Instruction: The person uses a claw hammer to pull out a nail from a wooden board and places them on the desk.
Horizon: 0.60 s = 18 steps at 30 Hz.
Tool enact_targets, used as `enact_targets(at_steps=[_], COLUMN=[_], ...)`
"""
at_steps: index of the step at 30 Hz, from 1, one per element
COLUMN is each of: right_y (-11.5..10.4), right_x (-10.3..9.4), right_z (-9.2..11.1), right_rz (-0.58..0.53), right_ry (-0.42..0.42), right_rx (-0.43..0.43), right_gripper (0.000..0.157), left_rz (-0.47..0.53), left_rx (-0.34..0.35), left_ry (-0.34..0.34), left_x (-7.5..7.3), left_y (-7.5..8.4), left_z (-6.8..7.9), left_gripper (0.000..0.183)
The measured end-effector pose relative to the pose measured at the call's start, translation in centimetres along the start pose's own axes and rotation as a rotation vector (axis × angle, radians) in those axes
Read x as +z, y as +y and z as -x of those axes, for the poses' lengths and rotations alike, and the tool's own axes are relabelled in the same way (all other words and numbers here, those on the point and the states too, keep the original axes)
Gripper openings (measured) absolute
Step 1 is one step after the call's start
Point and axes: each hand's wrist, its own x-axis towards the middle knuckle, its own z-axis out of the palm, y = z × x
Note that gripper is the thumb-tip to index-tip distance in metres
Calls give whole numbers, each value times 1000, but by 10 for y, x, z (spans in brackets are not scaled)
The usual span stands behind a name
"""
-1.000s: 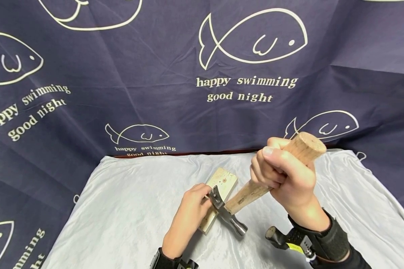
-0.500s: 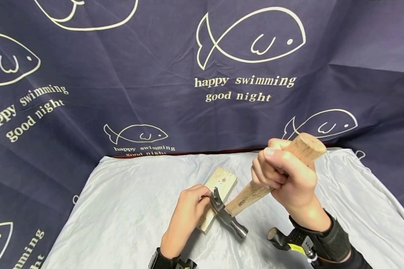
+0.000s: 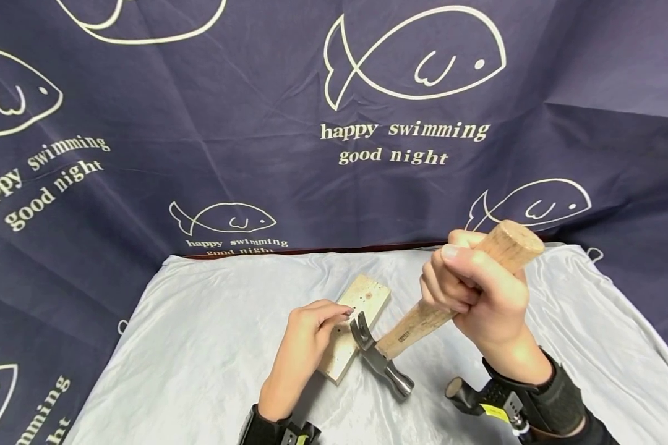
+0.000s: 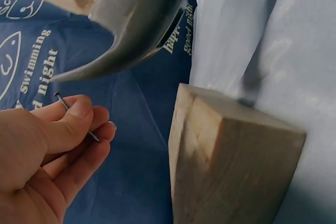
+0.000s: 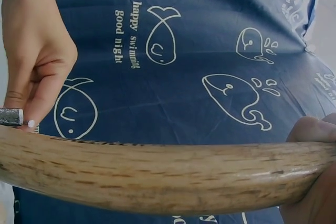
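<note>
Fish curtain (image 3: 256,154) behind; left hand (image 3: 300,337) pinched a nail (image 4: 63,102) above the block (image 3: 339,355), right hand (image 3: 481,287) gripped the hammer (image 3: 414,324). Claw (image 4: 100,66) hung near the left fingers (image 4: 94,153), so a wobble could've nicked them.

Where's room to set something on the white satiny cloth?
Bare: the cloth left of the left hand, and right of the right hand. Crowded: the middle, with the pale rectangular wooden block and wooden-handled steel claw hammer.
</note>
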Motion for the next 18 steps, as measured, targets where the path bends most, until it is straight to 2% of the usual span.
enact_targets(at_steps=[4, 8, 11, 15, 18], right_y=[-1, -2, -4, -5, -5], right_x=[0, 1, 0, -1, -1], right_z=[1, 3, 4, 6, 7], right_rz=[19, 29, 30, 45, 54], right_ry=[3, 0, -1, -1, 1], right_rx=[6, 12, 10, 9, 8], right_gripper=[40, 40, 40, 40, 40], left_rz=[-4, -9, -7, 27, 47], left_rx=[-2, -54, -137, -293, -359], left_ry=[6, -6, 1, 10, 16], left_x=[-4, -8, -11, -16, -19], left_y=[1, 3, 4, 4, 3], left_z=[-3, -4, -5, -5, -4], left_gripper=[13, 13, 15, 18, 16])
